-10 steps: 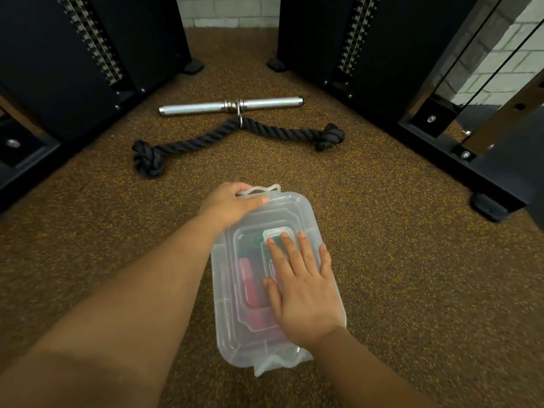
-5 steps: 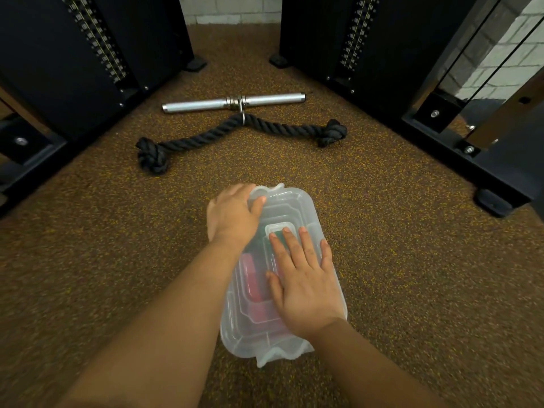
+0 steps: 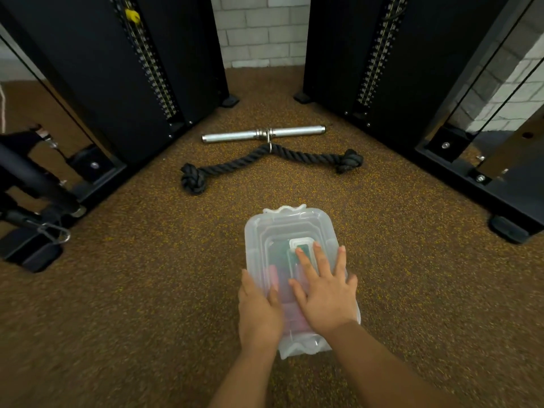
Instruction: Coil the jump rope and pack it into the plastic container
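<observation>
The clear plastic container [image 3: 294, 225] sits on the brown speckled floor with its lid on. Pink and green parts of the jump rope [image 3: 281, 250] show blurred through the lid. My right hand [image 3: 323, 298] lies flat on the lid's near half, fingers spread. My left hand [image 3: 259, 313] is at the container's near left edge, with the thumb on the lid and the fingers curled down over the side.
A thick black knotted rope [image 3: 265, 160] and a steel bar [image 3: 263, 134] lie on the floor beyond the container. Black weight-stack towers stand at left [image 3: 132, 69] and right [image 3: 382, 54]. A strap with a carabiner [image 3: 44, 231] lies far left.
My left hand slid from the lid's far left corner back along the left side to the near left edge. My right hand stayed flat on the lid.
</observation>
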{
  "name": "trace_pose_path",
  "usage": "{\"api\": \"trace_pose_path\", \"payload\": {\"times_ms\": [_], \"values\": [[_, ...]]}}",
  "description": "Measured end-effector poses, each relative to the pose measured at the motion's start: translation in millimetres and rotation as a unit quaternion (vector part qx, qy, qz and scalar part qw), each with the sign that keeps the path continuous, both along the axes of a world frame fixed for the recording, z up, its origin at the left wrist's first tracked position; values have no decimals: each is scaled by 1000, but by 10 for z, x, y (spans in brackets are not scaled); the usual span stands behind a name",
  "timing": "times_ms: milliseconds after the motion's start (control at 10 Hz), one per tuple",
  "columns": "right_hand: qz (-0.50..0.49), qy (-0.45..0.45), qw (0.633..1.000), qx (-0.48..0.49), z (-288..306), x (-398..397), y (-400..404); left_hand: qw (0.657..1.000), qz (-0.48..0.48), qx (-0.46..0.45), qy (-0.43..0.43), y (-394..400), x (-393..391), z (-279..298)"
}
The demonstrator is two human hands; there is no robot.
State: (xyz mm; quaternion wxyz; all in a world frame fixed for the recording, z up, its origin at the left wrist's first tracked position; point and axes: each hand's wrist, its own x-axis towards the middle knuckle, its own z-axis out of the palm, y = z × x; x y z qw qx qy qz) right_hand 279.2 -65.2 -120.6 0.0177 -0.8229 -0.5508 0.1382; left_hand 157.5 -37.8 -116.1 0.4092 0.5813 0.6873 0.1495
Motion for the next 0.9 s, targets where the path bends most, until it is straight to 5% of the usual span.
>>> {"api": "trace_pose_path", "payload": {"times_ms": [600,900], "values": [[4,44,989,-143,243,4,36,994,-61,-80,53,129,-68,186],[60,64,981,-173,983,107,200,981,-75,-168,58,16,-172,442]]}}
